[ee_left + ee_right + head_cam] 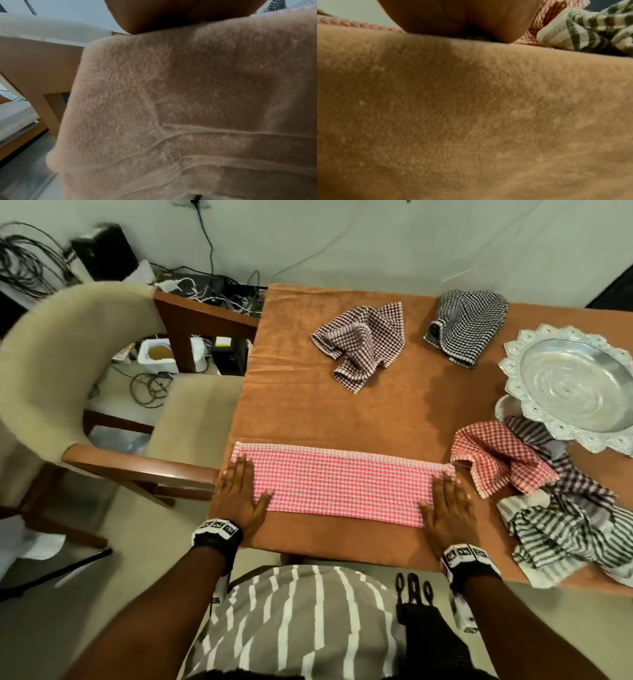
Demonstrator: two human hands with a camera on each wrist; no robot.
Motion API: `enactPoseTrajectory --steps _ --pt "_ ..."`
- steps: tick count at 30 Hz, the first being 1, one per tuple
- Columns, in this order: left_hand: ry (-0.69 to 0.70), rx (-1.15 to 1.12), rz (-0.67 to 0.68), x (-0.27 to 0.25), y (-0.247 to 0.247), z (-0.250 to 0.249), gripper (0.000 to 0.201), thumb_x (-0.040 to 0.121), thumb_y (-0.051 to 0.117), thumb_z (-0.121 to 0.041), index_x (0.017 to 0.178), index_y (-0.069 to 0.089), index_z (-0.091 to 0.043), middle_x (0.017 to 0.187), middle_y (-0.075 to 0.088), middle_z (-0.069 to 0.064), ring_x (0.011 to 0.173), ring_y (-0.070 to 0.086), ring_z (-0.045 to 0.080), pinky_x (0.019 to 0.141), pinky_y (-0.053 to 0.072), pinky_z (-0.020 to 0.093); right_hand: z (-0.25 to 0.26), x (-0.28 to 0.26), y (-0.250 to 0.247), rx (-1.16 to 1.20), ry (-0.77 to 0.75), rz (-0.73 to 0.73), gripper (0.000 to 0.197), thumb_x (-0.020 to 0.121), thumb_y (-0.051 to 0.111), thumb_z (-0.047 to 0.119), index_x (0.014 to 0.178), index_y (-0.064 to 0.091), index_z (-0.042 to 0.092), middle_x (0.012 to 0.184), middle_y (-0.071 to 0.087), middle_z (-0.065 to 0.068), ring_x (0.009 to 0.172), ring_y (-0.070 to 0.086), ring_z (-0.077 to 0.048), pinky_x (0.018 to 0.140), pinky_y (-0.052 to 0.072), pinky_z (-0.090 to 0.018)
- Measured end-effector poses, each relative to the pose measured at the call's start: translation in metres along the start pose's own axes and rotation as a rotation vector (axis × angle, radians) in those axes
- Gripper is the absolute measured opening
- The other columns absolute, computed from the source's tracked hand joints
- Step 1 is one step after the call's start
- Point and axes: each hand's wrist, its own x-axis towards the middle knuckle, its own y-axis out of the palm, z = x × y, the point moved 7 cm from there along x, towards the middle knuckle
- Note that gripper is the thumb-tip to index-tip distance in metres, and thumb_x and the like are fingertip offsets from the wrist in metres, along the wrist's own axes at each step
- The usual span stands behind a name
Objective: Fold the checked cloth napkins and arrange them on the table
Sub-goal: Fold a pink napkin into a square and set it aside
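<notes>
**Both hands flat on the folded pink napkin**

A pink checked napkin [339, 484] lies folded into a long strip across the lower middle of the head view, near the front edge of the tabletop [394, 412], which is covered in an orange-brown fleecy cloth. The left hand [239, 491] rests flat on the strip's left end, fingers straight and close together, thumb spread onto the cloth. The right hand [445, 505] lies the same way on the right end, palm down, fingers extended. Neither hand grips anything.

In the upper middle of the frame a brown checked napkin [359, 344] sits crumpled, and to its right a black checked napkin [466, 323] lies loosely bunched, the two apart. At the right edge, a red checked napkin [493, 457] rests on a heap of grey striped cloths [561, 529], partly under a silver scalloped tray [513, 364].

At left stands a cream upholstered chair [44, 354] with wooden arms. Both wrist views show mostly blurred fleece close up.
</notes>
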Motion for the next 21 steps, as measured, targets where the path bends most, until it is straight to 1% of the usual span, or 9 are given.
enactPoseTrajectory --steps 2,5,7,9,11,13,15,18,21 --pt "-0.015 -0.035 0.014 0.002 -0.001 0.003 0.084 0.097 0.019 -0.067 0.16 -0.003 -0.017 0.167 -0.009 0.004 0.154 -0.004 0.023 0.124 0.0 0.048 0.002 0.0 0.001 -0.026 0.015 0.021 0.076 0.094 -0.001 0.062 0.16 -0.003 0.025 0.169 -0.002 -0.004 0.156 -0.001 -0.026 0.124 -0.007 -0.043" --pt "-0.115 -0.111 -0.053 0.008 -0.023 0.011 0.063 0.098 0.045 -0.045 0.154 0.028 -0.021 0.162 0.019 0.009 0.144 0.023 0.033 0.116 0.022 0.054 0.008 -0.001 -0.003 -0.05 0.054 0.028 0.076 0.09 -0.002 0.06 0.158 -0.009 0.025 0.17 -0.002 -0.007 0.156 -0.005 -0.027 0.12 -0.018 -0.04" --pt "-0.202 -0.178 -0.141 0.014 -0.038 0.022 0.051 0.089 0.06 -0.027 0.136 0.047 -0.011 0.138 0.043 0.022 0.123 0.042 0.043 0.102 0.035 0.053 0.019 0.001 -0.013 -0.06 0.066 0.014 0.077 0.093 0.009 0.051 0.161 0.001 0.017 0.169 0.004 -0.01 0.155 -0.004 -0.03 0.122 -0.013 -0.045" --pt "-0.301 -0.252 -0.149 0.02 -0.044 0.035 0.043 0.084 0.066 -0.022 0.119 0.053 -0.002 0.118 0.055 0.025 0.11 0.05 0.045 0.095 0.04 0.05 0.051 0.006 -0.022 0.031 -0.034 0.024 0.071 0.099 0.027 0.043 0.161 0.009 0.012 0.169 0.006 -0.011 0.155 0.002 -0.033 0.124 -0.004 -0.046" --pt "-0.436 -0.321 -0.074 0.023 -0.044 0.042 0.043 0.085 0.071 -0.028 0.113 0.053 -0.001 0.114 0.06 0.024 0.107 0.056 0.044 0.09 0.046 0.047 0.099 0.01 -0.027 0.195 -0.221 0.046 0.069 0.103 0.045 0.033 0.161 0.011 0.016 0.167 0.001 -0.003 0.156 0.006 -0.025 0.125 0.003 -0.037" --pt "-0.532 -0.351 0.001 0.023 -0.045 0.044 0.047 0.086 0.073 -0.037 0.112 0.055 -0.002 0.115 0.064 0.022 0.107 0.061 0.042 0.088 0.05 0.043 0.147 0.01 -0.024 0.214 -0.408 0.088 0.072 0.103 0.05 0.034 0.161 0.009 0.025 0.164 -0.005 0.004 0.153 0.0 -0.015 0.123 0.002 -0.032" --pt "-0.54 -0.356 0.064 0.026 -0.042 0.046 0.055 0.083 0.074 -0.048 0.114 0.059 -0.005 0.116 0.066 0.018 0.107 0.062 0.04 0.088 0.052 0.041 0.177 0.009 -0.005 0.099 -0.496 0.185 0.072 0.103 0.041 0.045 0.16 -0.001 0.033 0.163 -0.016 0.004 0.15 -0.012 -0.014 0.124 0.001 -0.04" --pt "-0.492 -0.332 0.119 0.028 -0.04 0.042 0.063 0.076 0.073 -0.062 0.118 0.066 -0.015 0.116 0.07 0.012 0.106 0.065 0.036 0.092 0.054 0.041 0.18 0.006 0.025 -0.067 -0.487 0.276 0.07 0.096 0.014 0.061 0.155 -0.016 0.039 0.16 -0.03 0.004 0.147 -0.026 -0.016 0.124 -0.006 -0.048" --pt "-0.443 -0.391 0.112 0.026 -0.043 0.031 0.058 0.081 0.074 -0.053 0.126 0.064 -0.017 0.124 0.068 0.013 0.111 0.063 0.036 0.096 0.051 0.04 0.175 0.008 0.029 -0.048 -0.474 0.291 0.072 0.094 0.013 0.064 0.156 -0.015 0.041 0.16 -0.031 0.006 0.148 -0.028 -0.017 0.121 -0.012 -0.045"
